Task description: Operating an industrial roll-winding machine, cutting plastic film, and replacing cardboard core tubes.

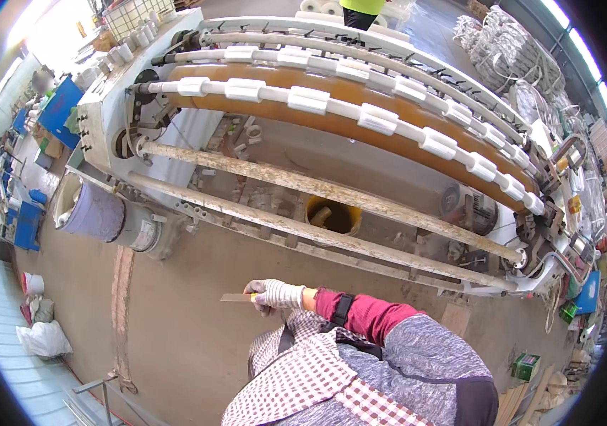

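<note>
My right hand (275, 295), in a pale, dirt-marked work glove, is closed round a knife (235, 297). Its thin flat blade points left, and a small yellow spot shows at the fingers; the handle is mostly hidden in the grip. The right forearm, in a maroon sleeve with a black strap, crosses in front of my checked apron (303, 369). Hand and knife are held over the floor, apart from the long roller machine ahead. Nearest to them on the machine is the lower bar (332, 240). My left hand does not show.
White rolls (308, 100) sit along the machine's upper shaft, above a brown roller (417, 153). A yellow bucket (333, 214) stands under the bars. Large bins (94, 209) are at the left. A person (360, 13) stands beyond the machine; wrapped bundles (509, 50) are piled far right.
</note>
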Available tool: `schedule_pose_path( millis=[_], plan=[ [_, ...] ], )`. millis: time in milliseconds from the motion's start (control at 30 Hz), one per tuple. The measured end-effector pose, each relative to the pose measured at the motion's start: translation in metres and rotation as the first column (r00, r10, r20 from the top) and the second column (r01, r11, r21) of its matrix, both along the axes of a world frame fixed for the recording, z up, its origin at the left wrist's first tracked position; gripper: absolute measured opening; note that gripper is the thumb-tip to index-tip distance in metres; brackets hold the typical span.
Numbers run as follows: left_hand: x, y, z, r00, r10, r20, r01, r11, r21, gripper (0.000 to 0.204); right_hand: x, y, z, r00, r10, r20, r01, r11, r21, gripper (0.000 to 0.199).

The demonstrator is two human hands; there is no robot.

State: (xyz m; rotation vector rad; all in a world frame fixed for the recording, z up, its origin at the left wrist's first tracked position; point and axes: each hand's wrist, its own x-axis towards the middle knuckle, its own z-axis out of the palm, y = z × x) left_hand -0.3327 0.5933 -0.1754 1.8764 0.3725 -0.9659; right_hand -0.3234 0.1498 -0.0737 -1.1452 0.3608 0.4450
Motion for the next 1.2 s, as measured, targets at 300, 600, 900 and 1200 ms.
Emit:
schedule_pose_path(
  millis=[300,600,900,1200],
  plan=[
    [0.144,0.101,-0.091,0.997,0.077,0.01,-0.076,0.997,-0.03,0.025,0.119,0.026,-0.007,0.989,-0.139,-0.041,0.142,0.988,0.064,0.028],
    [0.401,0.138,-0.056,0.999,0.033,-0.024,-0.034,0.999,-0.033,0.024,0.261,0.09,-0.034,0.88,-0.466,-0.093,0.472,0.88,0.053,0.021],
    [0.587,0.017,0.044,0.975,-0.212,0.064,0.205,0.974,0.094,0.031,0.365,0.1,-0.035,0.867,-0.493,-0.077,0.495,0.869,0.019,0.017],
    [0.651,-0.07,0.048,0.922,-0.384,-0.042,0.382,0.923,-0.043,0.029,0.458,0.06,-0.02,0.8,-0.57,-0.185,0.598,0.782,0.175,0.017]
  ],
)
